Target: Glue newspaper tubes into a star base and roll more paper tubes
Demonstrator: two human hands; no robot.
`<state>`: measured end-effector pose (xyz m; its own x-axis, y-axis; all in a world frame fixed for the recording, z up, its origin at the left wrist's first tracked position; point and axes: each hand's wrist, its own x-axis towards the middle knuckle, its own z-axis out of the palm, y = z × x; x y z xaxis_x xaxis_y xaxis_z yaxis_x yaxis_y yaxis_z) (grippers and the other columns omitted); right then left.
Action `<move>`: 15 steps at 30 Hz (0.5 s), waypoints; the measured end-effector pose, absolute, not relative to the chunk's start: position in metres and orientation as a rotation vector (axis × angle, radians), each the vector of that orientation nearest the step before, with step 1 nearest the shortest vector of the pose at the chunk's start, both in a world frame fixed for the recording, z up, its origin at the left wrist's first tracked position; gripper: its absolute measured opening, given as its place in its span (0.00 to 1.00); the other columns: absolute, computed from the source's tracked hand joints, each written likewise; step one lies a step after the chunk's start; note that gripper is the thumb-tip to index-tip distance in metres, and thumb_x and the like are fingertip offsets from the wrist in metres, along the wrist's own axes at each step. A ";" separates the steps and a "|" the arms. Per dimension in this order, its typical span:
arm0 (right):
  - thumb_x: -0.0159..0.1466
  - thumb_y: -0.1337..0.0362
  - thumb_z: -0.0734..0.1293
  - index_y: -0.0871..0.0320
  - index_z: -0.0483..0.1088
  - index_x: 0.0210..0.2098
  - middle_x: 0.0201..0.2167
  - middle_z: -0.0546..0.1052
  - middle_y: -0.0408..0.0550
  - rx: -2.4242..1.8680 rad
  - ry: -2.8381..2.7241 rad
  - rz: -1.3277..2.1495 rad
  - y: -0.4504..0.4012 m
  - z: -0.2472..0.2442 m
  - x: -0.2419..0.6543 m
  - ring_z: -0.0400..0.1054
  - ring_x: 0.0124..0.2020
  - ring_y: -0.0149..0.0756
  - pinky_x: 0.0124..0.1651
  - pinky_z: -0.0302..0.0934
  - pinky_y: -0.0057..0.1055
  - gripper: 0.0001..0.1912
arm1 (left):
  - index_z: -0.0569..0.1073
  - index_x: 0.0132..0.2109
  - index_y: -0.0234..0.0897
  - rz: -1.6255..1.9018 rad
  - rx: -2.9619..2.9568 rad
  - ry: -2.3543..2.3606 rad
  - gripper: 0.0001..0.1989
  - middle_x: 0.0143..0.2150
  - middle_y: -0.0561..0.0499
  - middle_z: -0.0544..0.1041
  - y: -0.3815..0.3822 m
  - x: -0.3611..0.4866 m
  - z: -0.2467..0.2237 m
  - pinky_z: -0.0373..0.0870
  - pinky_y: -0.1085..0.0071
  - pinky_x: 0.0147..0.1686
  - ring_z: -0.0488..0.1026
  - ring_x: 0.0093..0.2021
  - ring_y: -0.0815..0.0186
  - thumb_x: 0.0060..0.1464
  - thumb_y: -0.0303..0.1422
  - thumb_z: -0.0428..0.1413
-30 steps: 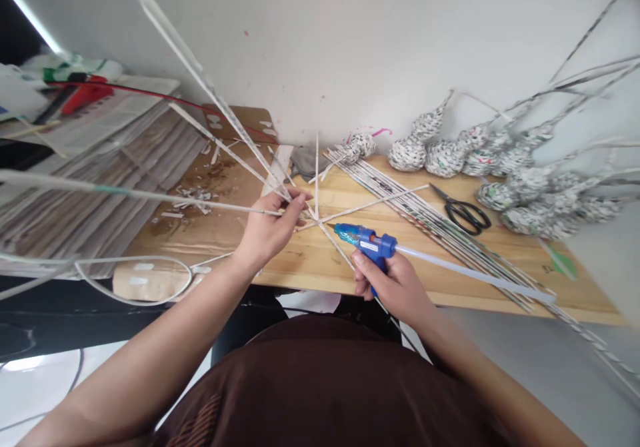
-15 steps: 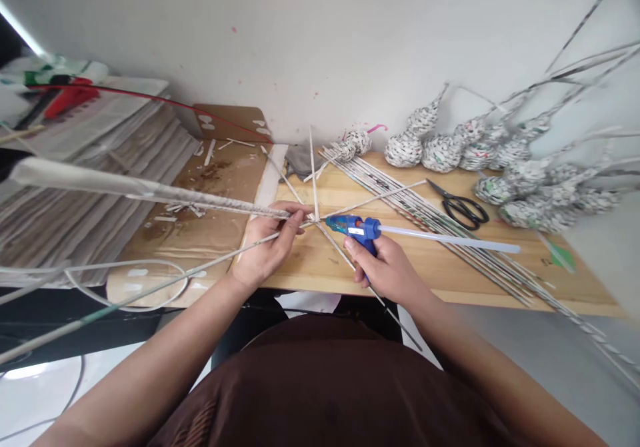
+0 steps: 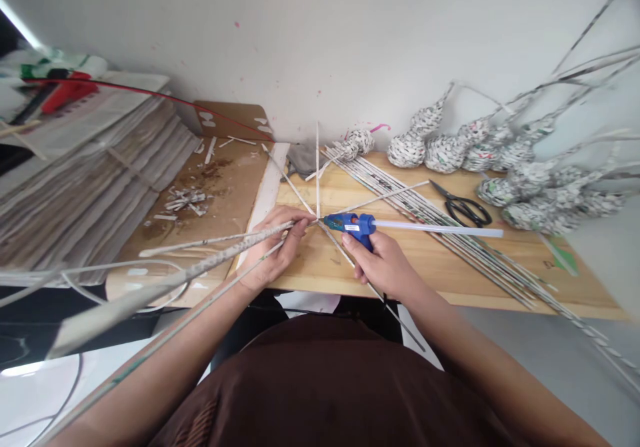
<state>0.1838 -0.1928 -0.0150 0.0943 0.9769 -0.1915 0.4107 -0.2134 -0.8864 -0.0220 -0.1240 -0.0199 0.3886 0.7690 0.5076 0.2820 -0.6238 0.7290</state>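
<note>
In my left hand [image 3: 277, 244], thumb and fingers pinch rolled paper sticks [image 3: 227, 252] close to where several of them cross. Their long ends reach out toward the lower left. My right hand [image 3: 380, 260] grips a blue glue gun [image 3: 349, 226] by its handle. A long translucent glue stick [image 3: 440, 229] juts from the gun's back. The nozzle is at the crossing point, just right of my left fingertips; whether it touches cannot be made out. From the crossing, one upright paper stick [image 3: 317, 160] points toward the wall, and others spread out diagonally.
Right of the gun lie a bundle of paper sticks [image 3: 425, 214] and black scissors [image 3: 461, 208]. Woven paper gourd shapes [image 3: 443, 152] line the wall. On the left are a tall stack of newspapers [image 3: 130, 160], cardboard [image 3: 220, 174] with paper scraps, and a looped white cable [image 3: 120, 265].
The thick paper stick in my left hand has swung down, its far end now lower left. The glue gun stays at the crossing, and its glue stick looks slightly tilted from before.
</note>
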 end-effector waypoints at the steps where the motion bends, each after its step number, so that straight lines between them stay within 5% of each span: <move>1: 0.62 0.42 0.62 0.57 0.69 0.35 0.15 0.70 0.41 -1.713 -1.378 1.086 -0.193 -0.015 0.184 0.68 0.15 0.33 0.19 0.62 0.26 0.23 | 0.75 0.46 0.40 1.187 2.131 0.893 0.10 0.43 0.45 0.77 -0.124 -0.022 -0.021 0.69 0.61 0.49 0.74 0.44 0.61 0.60 0.31 0.52; 15: 0.63 0.43 0.61 0.57 0.68 0.32 0.14 0.70 0.41 -1.747 -1.420 1.059 -0.192 -0.011 0.182 0.67 0.14 0.33 0.20 0.61 0.27 0.22 | 0.75 0.45 0.39 1.165 2.279 0.844 0.10 0.40 0.46 0.79 -0.124 -0.024 -0.019 0.69 0.62 0.47 0.74 0.43 0.61 0.60 0.29 0.51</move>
<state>0.1815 -0.1916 -0.0107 0.0910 0.9778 -0.1888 0.4600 -0.2094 -0.8629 -0.0241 -0.1240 -0.0188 0.4579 0.6903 0.5602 0.3167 -0.7155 0.6227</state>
